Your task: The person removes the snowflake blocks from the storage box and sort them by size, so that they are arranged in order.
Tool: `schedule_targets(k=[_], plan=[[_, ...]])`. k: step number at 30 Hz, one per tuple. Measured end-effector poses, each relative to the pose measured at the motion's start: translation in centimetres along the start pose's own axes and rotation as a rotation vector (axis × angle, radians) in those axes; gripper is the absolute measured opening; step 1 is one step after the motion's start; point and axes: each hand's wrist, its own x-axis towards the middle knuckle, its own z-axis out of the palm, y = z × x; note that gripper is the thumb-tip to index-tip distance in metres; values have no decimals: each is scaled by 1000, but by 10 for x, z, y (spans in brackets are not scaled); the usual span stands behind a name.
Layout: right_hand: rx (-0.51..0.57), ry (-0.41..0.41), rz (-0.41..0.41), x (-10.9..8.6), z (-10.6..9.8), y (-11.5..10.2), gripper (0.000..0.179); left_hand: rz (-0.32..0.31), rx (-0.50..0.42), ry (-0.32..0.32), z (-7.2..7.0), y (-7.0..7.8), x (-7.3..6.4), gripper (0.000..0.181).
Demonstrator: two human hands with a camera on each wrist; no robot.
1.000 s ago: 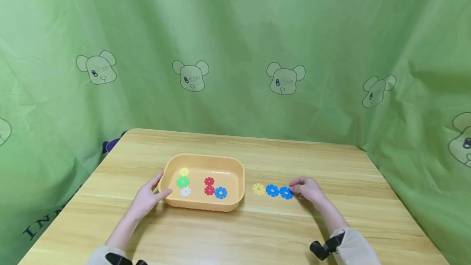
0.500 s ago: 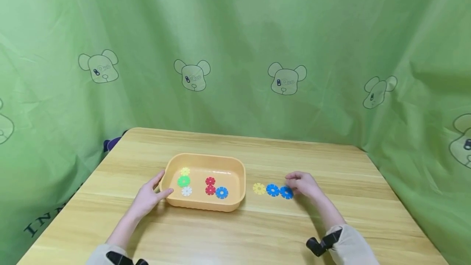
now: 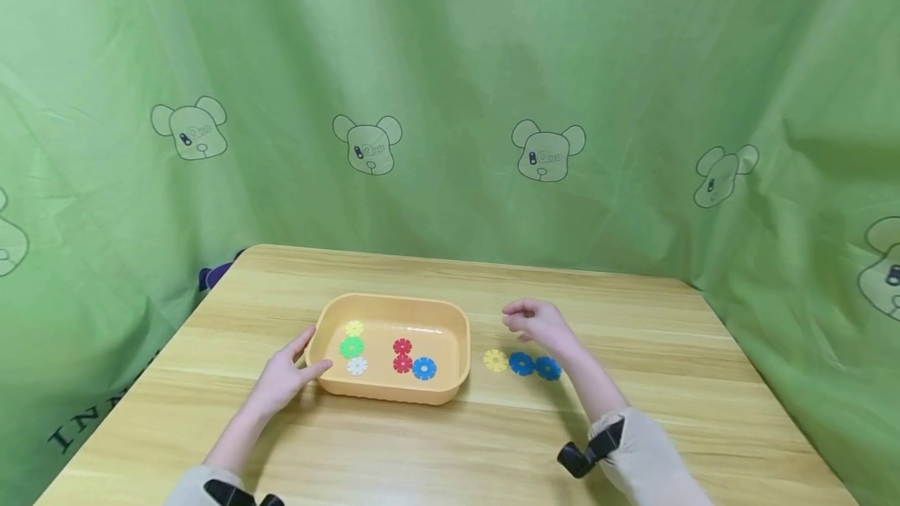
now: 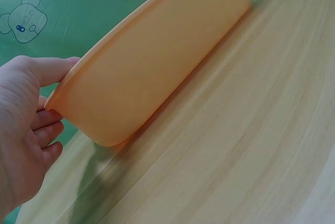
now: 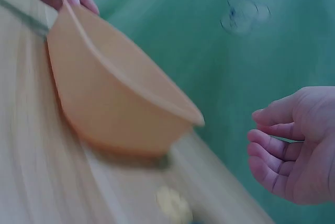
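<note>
My left hand (image 3: 277, 381) grips the left end of a light orange plastic basin (image 4: 152, 51), its thumb over the rim and its fingers outside. Inside the basin lie notched plastic snowflake discs: a yellow one (image 3: 354, 328), a green one (image 3: 351, 347), a white one (image 3: 357, 365), two red ones (image 3: 402, 364) and a blue one (image 3: 424, 368). Right of the basin, a yellow disc (image 3: 495, 361) and two blue discs (image 3: 522, 363) form a row on the table. Above and behind that row is my right hand (image 5: 298, 145), fingers loosely bent, nothing visible between them.
The wooden table (image 3: 422, 451) extends on all sides of the basin. A green curtain (image 3: 450, 201) with bear-head drawings hangs behind it. Something purple (image 3: 213, 276) shows past the table's left back edge.
My right hand has left the rightmost blue disc, rising and moving left toward the basin. The discs stay in their row. The left hand keeps its hold on the rim.
</note>
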Motion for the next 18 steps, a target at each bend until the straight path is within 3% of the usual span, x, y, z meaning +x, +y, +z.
schedule_targets(k=[10,18], plan=[[28,-30,-64,24,57,-60,32,-2,-5,0,-1,1,0,75],[121,-57,-45,42,109,-80,31,-1,-6,3,-1,2,-1,75]])
